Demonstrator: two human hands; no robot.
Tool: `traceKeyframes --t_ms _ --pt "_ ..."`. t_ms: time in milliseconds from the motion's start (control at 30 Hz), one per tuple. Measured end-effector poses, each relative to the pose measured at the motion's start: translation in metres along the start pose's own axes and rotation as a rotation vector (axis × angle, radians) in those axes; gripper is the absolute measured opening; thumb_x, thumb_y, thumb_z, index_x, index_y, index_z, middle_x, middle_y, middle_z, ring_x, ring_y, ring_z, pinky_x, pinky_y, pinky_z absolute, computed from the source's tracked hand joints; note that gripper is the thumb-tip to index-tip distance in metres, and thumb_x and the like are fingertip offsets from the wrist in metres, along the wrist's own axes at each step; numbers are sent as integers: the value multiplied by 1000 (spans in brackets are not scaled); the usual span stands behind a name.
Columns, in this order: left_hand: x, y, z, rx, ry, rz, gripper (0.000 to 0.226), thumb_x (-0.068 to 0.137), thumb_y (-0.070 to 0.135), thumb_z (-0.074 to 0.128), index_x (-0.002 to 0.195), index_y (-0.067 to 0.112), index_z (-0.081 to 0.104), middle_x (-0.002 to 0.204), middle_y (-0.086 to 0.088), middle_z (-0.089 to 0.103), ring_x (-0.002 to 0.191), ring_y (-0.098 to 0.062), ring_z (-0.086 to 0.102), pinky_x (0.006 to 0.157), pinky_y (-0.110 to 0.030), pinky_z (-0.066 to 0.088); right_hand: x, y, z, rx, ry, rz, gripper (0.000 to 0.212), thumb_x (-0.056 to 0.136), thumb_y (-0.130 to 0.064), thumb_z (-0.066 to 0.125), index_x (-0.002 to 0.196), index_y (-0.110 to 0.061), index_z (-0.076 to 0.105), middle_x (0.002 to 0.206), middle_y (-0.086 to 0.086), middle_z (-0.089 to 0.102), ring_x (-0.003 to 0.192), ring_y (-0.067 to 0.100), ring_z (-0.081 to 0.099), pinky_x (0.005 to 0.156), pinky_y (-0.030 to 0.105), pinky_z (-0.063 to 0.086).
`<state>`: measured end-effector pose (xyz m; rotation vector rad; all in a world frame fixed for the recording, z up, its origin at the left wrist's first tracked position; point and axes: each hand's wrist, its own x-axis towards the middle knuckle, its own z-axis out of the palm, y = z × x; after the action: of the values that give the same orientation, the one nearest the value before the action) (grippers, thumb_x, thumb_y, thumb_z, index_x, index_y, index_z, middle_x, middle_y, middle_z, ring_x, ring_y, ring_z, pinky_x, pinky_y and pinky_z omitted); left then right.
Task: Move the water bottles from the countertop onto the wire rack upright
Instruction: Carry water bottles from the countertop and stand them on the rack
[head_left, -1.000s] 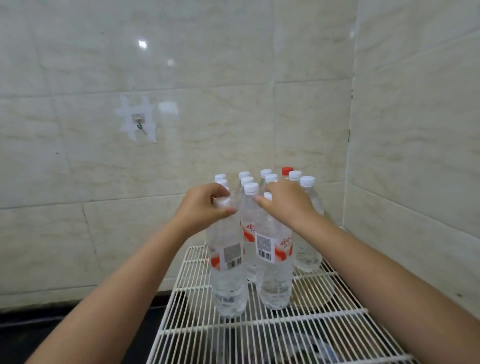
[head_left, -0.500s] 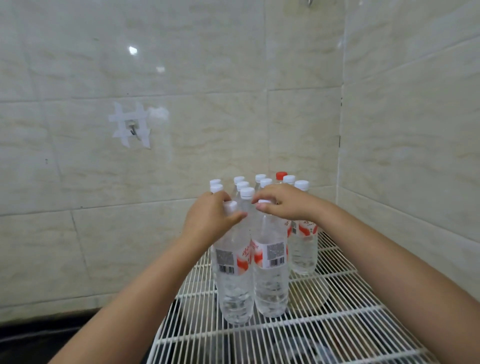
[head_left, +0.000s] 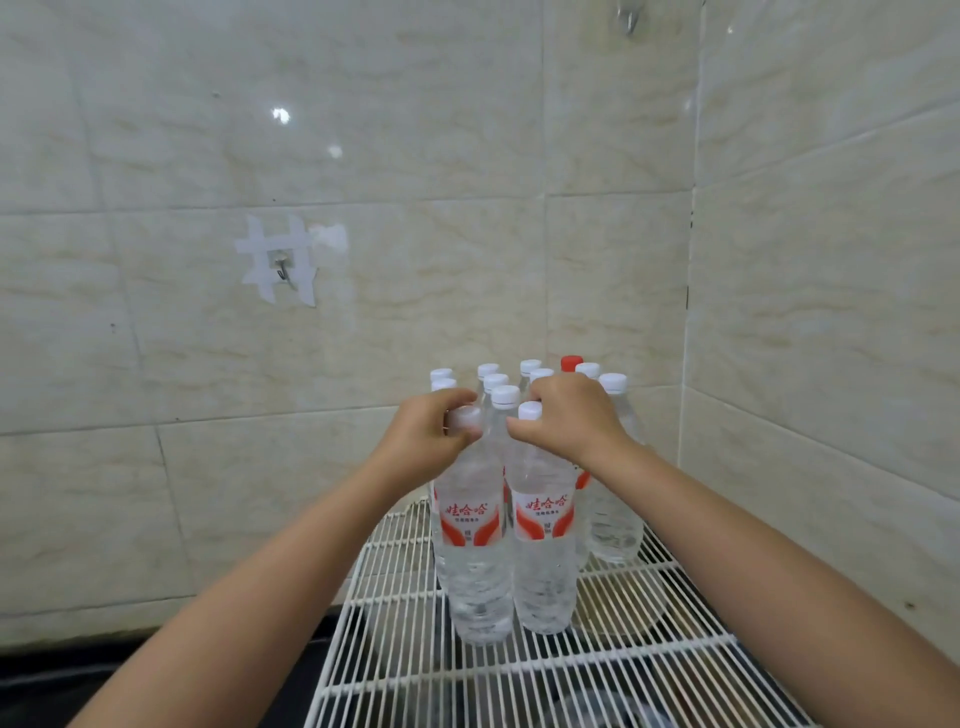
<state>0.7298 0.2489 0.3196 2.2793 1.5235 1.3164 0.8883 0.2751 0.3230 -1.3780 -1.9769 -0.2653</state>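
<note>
Two clear water bottles with red-and-white labels stand upright side by side on the white wire rack (head_left: 519, 670). My left hand (head_left: 423, 441) grips the neck and white cap of the left bottle (head_left: 472, 561). My right hand (head_left: 566, 421) grips the neck of the right bottle (head_left: 543, 556), just below its white cap. Both labels face me. Behind them stands a cluster of several more bottles (head_left: 613, 499), most with white caps, one with a red cap (head_left: 571, 362).
The rack sits in a tiled corner, with a wall close on the right and another behind. A metal hook (head_left: 283, 267) taped to the back wall hangs at the left. A dark countertop (head_left: 78, 675) lies left of the rack and below it.
Both front bottles have been turned round so their labels, not the barcodes, now face me. My hands stay on the necks. The camera has tilted so the scene sits lower.
</note>
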Motion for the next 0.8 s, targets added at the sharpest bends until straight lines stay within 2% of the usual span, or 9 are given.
traceKeyframes --t_ms 133,267,400,500,567,667,800 --pt "1 2 7 50 1 18 31 81 10 63 112 4 60 103 -17 68 96 -29 62 84 -34 48 0 1 10 103 107 98 27 71 -22 60 56 -7 44 67 10 50 63 24 45 47 27 22" --pt "4 1 10 62 24 -6 35 81 12 63 115 7 59 108 -13 67 99 -24 61 82 -25 44 -3 3 19 183 212 93 23 70 -18 61 60 1 53 68 17 58 63 22 42 55 27 24" --pt "5 -1 7 63 54 -41 36 80 12 65 115 8 60 111 -11 67 101 -22 60 82 -21 41 -1 3 23 202 206 76 23 70 -18 62 60 1 56 64 16 59 62 20 43 55 26 24" --pt "1 -4 5 39 63 -40 35 80 11 66 114 7 61 109 -12 67 98 -22 61 82 -23 43 -2 -2 25 226 204 71 24 72 -20 62 56 -9 48 60 6 47 61 19 41 48 25 20" --pt "-2 -6 4 27 79 -36 34 79 11 66 113 6 61 108 -13 68 97 -24 62 85 -26 45 -2 -5 26 221 205 58 24 73 -20 62 57 -12 46 61 4 47 62 18 42 50 25 19" --pt "-4 -9 3 6 100 -47 34 78 11 68 111 7 63 108 -11 68 93 -18 61 83 -26 45 -4 -7 27 233 208 56 22 73 -19 64 64 -1 57 68 14 60 63 19 45 55 25 24" --pt "-4 -12 2 -38 65 -70 35 76 10 69 111 9 63 107 -8 67 85 -10 57 76 -21 43 -6 -8 26 248 178 35 25 77 -23 64 73 2 60 77 15 61 71 24 51 59 26 28"
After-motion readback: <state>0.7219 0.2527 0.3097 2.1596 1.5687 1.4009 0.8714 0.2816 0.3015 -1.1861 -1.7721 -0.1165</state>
